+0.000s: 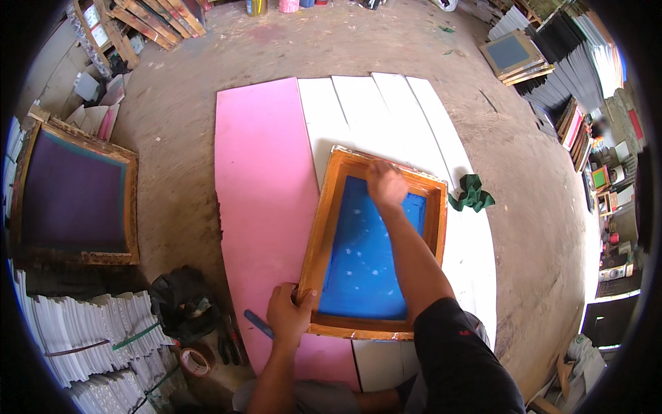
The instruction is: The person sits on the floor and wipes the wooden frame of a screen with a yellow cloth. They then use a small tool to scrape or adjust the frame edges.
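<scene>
A wooden screen-printing frame (319, 238) with blue mesh (365, 255) lies slightly turned on pink and white boards. Pale spots dot the mesh. My left hand (288, 314) grips the frame's near left corner, thumb on top of the wood. Inside the far end of the frame, my right hand (387, 185) is closed over the mesh, and whatever its fingers hold is hidden. A blue strip-like tool (258, 323) lies beside my left wrist on the pink board (265, 159). To the right of the frame sits a crumpled dark green cloth (472, 194).
White boards (358, 110) extend under and beyond the frame. Another framed screen (72, 196) leans at the left, above stacked white sheets (89, 338). A black bag (183, 300) and a tape roll (197, 360) lie near the boards. More frames (514, 55) stand at the far right.
</scene>
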Motion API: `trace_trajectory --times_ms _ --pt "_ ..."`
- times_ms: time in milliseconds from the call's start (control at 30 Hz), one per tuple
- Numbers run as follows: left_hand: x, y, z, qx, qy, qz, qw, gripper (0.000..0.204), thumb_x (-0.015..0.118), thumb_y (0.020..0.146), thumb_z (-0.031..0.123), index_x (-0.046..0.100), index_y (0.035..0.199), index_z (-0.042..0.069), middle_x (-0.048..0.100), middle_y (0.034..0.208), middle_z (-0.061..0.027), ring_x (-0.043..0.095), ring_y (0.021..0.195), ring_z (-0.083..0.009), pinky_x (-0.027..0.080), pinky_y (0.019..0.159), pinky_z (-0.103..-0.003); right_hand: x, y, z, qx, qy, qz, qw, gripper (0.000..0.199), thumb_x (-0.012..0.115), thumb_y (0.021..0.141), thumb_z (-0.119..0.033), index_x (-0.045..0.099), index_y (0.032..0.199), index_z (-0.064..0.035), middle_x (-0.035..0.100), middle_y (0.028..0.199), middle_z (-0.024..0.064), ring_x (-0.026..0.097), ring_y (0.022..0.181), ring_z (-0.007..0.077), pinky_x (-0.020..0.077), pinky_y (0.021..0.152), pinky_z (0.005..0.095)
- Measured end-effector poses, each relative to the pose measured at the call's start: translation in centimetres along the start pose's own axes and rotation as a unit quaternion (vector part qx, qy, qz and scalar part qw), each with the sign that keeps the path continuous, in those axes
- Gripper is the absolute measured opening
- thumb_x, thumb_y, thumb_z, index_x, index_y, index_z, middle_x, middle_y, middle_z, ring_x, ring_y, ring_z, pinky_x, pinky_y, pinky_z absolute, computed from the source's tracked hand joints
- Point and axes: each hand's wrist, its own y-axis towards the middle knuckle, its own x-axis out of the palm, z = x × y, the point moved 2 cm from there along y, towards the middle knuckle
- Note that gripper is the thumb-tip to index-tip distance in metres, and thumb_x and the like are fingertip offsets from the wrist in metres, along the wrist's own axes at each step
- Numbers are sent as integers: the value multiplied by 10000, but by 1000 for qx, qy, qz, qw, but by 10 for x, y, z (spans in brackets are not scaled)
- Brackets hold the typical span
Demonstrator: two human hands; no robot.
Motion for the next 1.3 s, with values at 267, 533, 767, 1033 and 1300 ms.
trace_trajectory --times_ms 267,533,767,1033,1300 --pt "5 0 -8 18 0 13 1000 422 831 848 420 679 981 50 651 932 -147 653 852 -376 506 717 -495 21 11 -72 -98 48 -72 991 169 675 937 -260 782 912 -131 764 903 179 737 838 409 581 743 543" --pt "5 1 -5 30 -19 22 999 417 841 840 418 687 984 57 649 907 -137 650 830 -364 508 707 -488 22 23 -75 -201 58 -60 976 117 690 912 -193 792 941 -142 766 932 133 738 837 380 588 722 497" --pt "5 2 -4 24 -14 26 999 431 833 847 442 689 988 61 650 900 -134 654 838 -361 508 705 -492 16 16 -68 -254 101 -36 961 109 690 895 -160 791 925 -128 769 920 110 738 821 363 587 716 482" --pt "0 3 -2 13 3 2 1000 397 848 859 346 690 1012 15 685 971 -166 676 890 -358 525 776 -466 21 13 -69 -215 87 -72 970 129 707 900 -185 811 948 -125 781 955 116 744 835 365 600 744 471" --pt "-2 2 1 -7 -6 -16 1000 407 843 861 360 688 1048 33 684 1004 -169 678 921 -369 527 794 -474 13 25 -66 -121 115 -120 979 188 750 908 -260 821 1006 -117 780 970 137 744 868 372 599 793 461"
